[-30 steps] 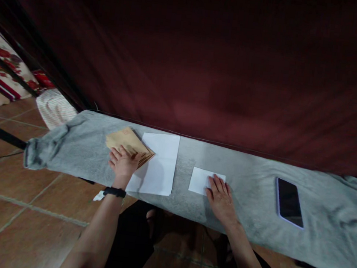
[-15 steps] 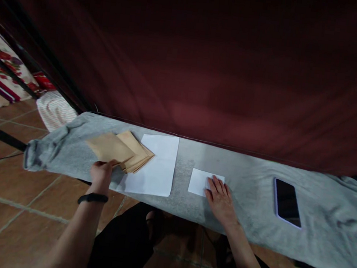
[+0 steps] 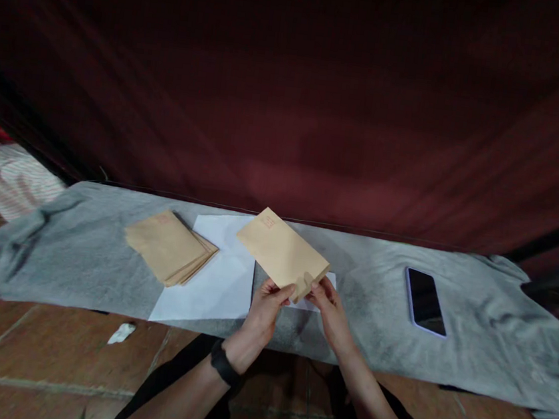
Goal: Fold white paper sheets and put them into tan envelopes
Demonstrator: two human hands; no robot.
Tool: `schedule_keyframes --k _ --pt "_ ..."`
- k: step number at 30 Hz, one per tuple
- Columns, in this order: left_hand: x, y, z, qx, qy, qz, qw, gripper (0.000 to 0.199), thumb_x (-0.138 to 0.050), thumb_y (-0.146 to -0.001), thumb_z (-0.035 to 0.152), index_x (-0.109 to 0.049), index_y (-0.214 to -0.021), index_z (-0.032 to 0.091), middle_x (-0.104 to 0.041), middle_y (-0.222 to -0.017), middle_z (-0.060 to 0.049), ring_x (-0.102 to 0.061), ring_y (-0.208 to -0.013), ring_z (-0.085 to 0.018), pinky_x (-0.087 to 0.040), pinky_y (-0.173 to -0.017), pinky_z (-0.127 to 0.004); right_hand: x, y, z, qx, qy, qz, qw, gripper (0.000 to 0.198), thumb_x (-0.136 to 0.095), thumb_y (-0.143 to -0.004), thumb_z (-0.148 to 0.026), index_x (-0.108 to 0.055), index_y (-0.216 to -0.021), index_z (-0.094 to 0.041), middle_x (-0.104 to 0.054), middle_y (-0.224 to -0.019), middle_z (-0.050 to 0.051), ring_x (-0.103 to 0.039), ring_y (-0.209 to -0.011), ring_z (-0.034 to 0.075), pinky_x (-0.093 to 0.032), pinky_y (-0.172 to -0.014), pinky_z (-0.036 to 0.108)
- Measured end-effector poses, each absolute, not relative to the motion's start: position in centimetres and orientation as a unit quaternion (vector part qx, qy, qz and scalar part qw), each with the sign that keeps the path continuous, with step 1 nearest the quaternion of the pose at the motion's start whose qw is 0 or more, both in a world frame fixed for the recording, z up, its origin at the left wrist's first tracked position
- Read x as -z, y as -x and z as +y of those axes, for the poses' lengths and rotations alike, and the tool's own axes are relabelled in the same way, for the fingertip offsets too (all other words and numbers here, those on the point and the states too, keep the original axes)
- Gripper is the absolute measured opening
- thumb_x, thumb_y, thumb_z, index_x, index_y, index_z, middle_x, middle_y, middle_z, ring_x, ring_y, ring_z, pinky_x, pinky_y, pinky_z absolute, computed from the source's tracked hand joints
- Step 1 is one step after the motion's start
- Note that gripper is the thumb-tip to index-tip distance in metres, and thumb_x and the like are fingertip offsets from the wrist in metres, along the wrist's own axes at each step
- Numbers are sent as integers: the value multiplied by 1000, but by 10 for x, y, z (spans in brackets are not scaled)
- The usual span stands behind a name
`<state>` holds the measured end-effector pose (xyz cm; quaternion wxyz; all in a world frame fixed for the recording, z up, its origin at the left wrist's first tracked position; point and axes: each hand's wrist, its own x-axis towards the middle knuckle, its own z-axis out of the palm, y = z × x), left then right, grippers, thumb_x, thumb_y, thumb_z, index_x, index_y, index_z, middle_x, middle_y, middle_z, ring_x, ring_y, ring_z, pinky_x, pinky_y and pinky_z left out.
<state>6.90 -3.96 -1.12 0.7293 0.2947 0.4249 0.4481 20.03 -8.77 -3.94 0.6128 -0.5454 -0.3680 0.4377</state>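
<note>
Both hands, left hand [image 3: 264, 305] and right hand [image 3: 328, 302], pinch one brown envelope [image 3: 282, 251] by its near end, above the folded white paper [image 3: 326, 281]; the flap, seemingly there, wants gentle opening.

Tan paper envelope [image 3: 282, 250] with a red stamp mark; tan envelope stack [image 3: 169, 245]; white paper sheet [image 3: 210, 282]; grey cloth-covered tabletop [image 3: 78, 247]; black phone [image 3: 425, 301]; maroon curtain [image 3: 291, 103].
</note>
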Motion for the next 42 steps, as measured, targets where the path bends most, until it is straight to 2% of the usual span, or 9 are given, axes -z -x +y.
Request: schedule_keyframes --k 5,12,19,28,34,37,39,40,42 --pt "18 -65 -35 -441 -223 420 761 42 -98 -43 25 -69 -73 16 -73 -75 0 -64 -61 -10 -49 -59 -22 43 -209 -86 -484 545 -285 623 38 -74 -77 -56 -69 -94 -22 -75 -84 3 -69 -71 19 -59 -70 34" --pt "24 -68 -37 -427 -232 407 774 43 -98 -44 24 -73 -78 15 -76 -80 -3 -68 -67 -13 -54 -65 -24 30 -211 -87 -496 524 -274 636 48 -57 -86 -58 -65 -117 -22 -75 -102 7 -71 -89 22 -57 -76 35" --pt "26 -68 -46 -396 -232 403 791 47 -98 -44 24 -74 -83 16 -77 -84 -4 -71 -72 -16 -56 -67 -26 38 -202 -83 -469 562 -301 611 32 -71 -76 -51 -71 -88 -21 -75 -82 2 -65 -71 19 -52 -66 30" --pt "26 -60 -43 -365 -201 407 813 37 -97 -51 21 -69 -75 15 -76 -79 -5 -72 -72 -17 -56 -69 -26 31 -206 -88 -554 505 -276 601 25 -74 -74 -44 -74 -88 -23 -77 -86 2 -69 -72 19 -56 -68 29" --pt "28 -53 -58 -189 -342 402 828 42 -86 -69 53 -70 -72 15 -72 -68 -9 -67 -58 -17 -53 -57 -28 42 -215 -85 -446 586 -376 563 25 -68 -80 -45 -73 -93 -24 -74 -79 -2 -64 -69 17 -52 -63 27" --pt "19 -44 -58 -184 -580 368 703 41 -73 -80 59 -71 -76 19 -72 -70 -9 -68 -63 -20 -54 -61 -32 46 -225 -85 -361 619 -441 541 21 -62 -82 -37 -73 -95 -24 -73 -86 -1 -65 -81 19 -53 -74 29" --pt "8 -39 -49 -261 -756 335 498 33 -74 -82 51 -75 -102 24 -75 -105 -11 -70 -99 -28 -54 -90 -41 47 -230 -86 -361 605 -448 551 23 -58 -83 -35 -73 -97 -24 -73 -90 -1 -65 -85 19 -52 -78 30" --pt "2 -36 -42 -267 -826 311 387 48 -77 -81 48 -69 -123 27 -67 -131 -13 -61 -124 -33 -45 -107 -48 47 -232 -86 -374 592 -446 558 23 -57 -84 -35 -73 -97 -24 -74 -90 -1 -65 -85 19 -52 -78 30" --pt "-6 -32 -28 -242 -901 300 199 81 -81 -77 47 -48 -148 27 -38 -160 -15 -31 -149 -39 -21 -121 -60 45 -233 -89 -405 570 -444 560 23 -58 -83 -35 -73 -97 -25 -74 -89 -2 -65 -84 19 -52 -78 29"
